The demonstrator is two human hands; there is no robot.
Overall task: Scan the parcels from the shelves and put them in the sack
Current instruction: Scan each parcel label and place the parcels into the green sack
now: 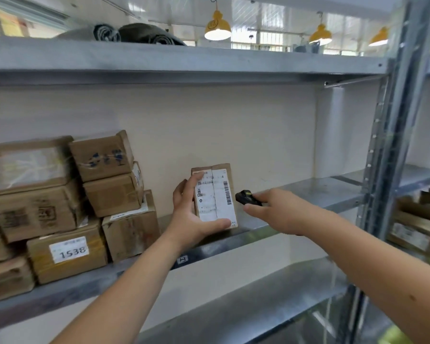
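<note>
The left hand grips a small cardboard parcel, its fingers curled over the top left corner and its thumb pressed along the bottom edge, holding it upright with the white shipping label facing the camera, just above the middle metal shelf. The right hand pinches a small black handheld scanner between thumb and forefinger, its front end just beside the label's right-hand barcode. To the left on the same shelf sits a stack of cardboard boxes, one marked 1538. Yellow pendant lamps hang beyond the top shelf.
</note>
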